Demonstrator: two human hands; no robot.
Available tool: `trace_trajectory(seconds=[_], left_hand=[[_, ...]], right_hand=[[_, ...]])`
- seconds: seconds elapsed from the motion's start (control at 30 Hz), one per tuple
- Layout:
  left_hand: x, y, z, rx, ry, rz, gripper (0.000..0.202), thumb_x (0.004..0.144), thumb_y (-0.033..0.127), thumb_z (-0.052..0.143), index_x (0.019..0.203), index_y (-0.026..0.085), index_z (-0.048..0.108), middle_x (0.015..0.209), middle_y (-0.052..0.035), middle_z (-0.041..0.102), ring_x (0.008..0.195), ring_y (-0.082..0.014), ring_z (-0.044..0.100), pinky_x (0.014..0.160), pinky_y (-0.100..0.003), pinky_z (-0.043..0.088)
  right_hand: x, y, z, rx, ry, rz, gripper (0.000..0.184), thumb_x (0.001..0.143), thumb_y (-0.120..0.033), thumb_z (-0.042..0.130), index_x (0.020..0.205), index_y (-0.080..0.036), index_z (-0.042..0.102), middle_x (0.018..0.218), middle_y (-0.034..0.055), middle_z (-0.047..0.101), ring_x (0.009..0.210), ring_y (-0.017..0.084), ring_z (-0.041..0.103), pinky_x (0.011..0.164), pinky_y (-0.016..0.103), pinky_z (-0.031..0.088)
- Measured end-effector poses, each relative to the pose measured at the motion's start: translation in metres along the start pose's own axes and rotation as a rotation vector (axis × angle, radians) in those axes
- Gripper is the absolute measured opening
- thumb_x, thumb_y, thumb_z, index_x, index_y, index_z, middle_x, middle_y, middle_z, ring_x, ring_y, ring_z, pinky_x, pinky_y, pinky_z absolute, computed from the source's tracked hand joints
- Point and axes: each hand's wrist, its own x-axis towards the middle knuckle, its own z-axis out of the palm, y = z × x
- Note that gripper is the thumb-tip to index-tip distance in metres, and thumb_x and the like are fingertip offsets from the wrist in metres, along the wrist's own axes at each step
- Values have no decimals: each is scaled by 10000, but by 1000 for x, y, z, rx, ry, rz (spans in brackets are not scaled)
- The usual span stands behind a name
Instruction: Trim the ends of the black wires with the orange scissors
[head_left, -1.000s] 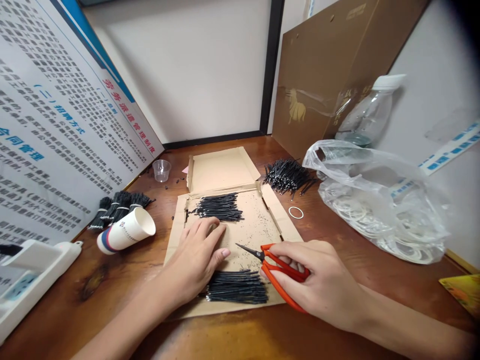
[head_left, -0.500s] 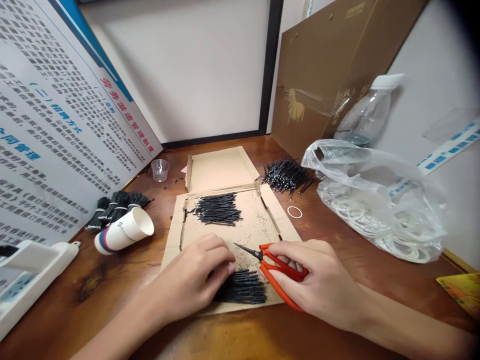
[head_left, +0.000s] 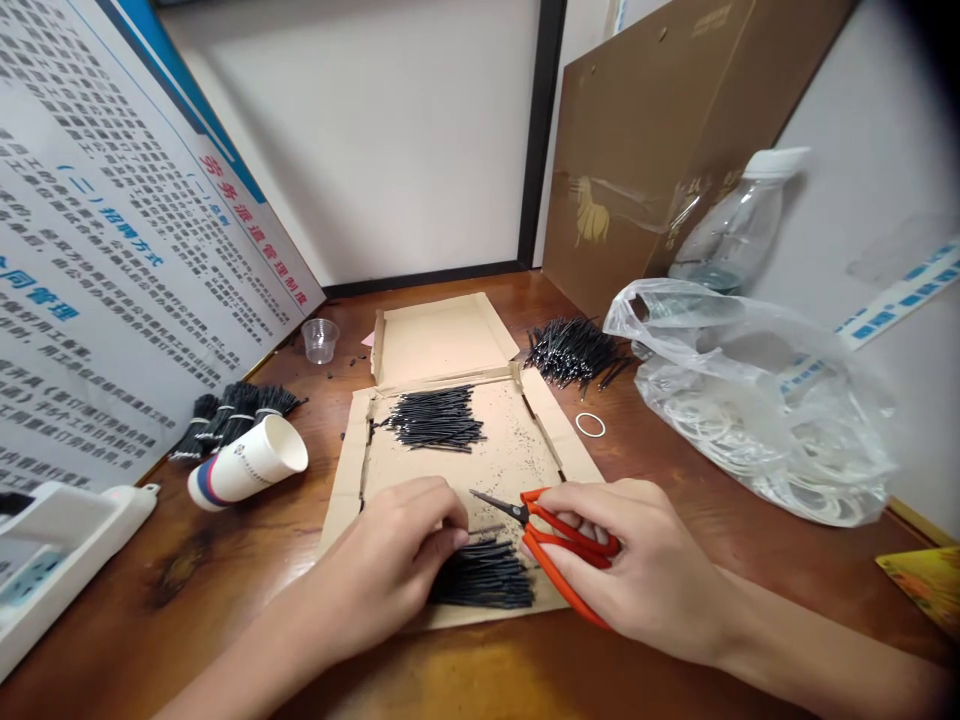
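Observation:
My right hand (head_left: pixel 637 560) grips a pair of scissors (head_left: pixel 559 548) with orange-red handles; the narrow dark blades look closed and point left. My left hand (head_left: pixel 405 545) is in a pinch, thumb against forefinger, on a short black wire (head_left: pixel 489 529) whose blurred end sticks out to the right, below the scissor tips and apart from them. Just beneath, a pile of short black wires (head_left: pixel 487 578) lies side by side on the flattened cardboard box (head_left: pixel 420 470), partly hidden by my left hand. Farther back on the cardboard is a second row of black wires (head_left: pixel 439 417), several with shiny tips.
Small black scraps dot the cardboard's right side. Beyond it sit a loose heap of wires (head_left: pixel 574 352), a white rubber band (head_left: pixel 590 425) and a plastic bag of bands (head_left: pixel 757 430). At left are a tipped paper cup (head_left: pixel 251 463), banded bundles (head_left: pixel 236 410) and a clear cup (head_left: pixel 321 341).
My left fingers have risen slightly from the near pile, and a black wire now shows at their tips. My right hand and the scissors have barely moved.

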Motion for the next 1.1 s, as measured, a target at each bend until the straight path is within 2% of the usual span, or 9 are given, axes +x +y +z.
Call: trace_trajectory(seconds=[0.17,0.3,0.4,0.53,0.77,1.0,1.1], left_hand=[[0,-1,-3,-55,122,-79,142,946,168,413,867,175,531,713,6,548,642,-121,487,593,-248,373],[2,-4,-1,-54,164,-53,149,965,239,423,938,186,560,677,24,522,600,-103,455,562,-231,351],[1,-4,1,-74,190,-22,174,974,224,399,1001,198,569,638,38,490,558,-94,424,532,-218,335],[-2,-3,2,-98,172,5,201,981,204,372,1047,215,562,653,37,504,563,-94,431,541,-212,348],[-1,-1,1,-82,159,58,174,975,162,397,982,206,566,749,24,555,666,-91,490,621,-212,373],[-2,-1,2,-105,139,71,195,986,167,381,1049,221,557,819,10,555,733,-101,495,654,-225,370],[-3,-1,3,-116,137,76,198,985,162,380,1054,217,558,820,8,549,730,-100,490,653,-225,368]], right_hand=[[0,-2,-2,1,4,16,87,808,-162,564,838,-132,640,528,-33,527,434,76,366,440,214,315],[1,-4,-3,7,16,16,61,789,-157,576,816,-132,625,514,-47,491,425,68,365,435,208,312],[1,-6,-4,13,16,14,62,785,-151,574,818,-130,623,498,-60,449,418,65,341,426,207,302],[0,-5,-4,22,-2,10,95,797,-142,562,856,-129,635,510,-54,471,426,70,350,431,208,313],[-3,-4,-3,-56,40,-97,83,795,-135,568,850,-141,630,644,0,633,463,82,467,485,221,365],[1,-8,-4,-16,32,-143,122,762,-82,571,857,-125,635,556,-35,543,443,79,407,446,224,327],[2,-10,-5,-21,38,-152,121,760,-79,573,856,-121,634,576,-24,562,452,82,428,452,225,335]])
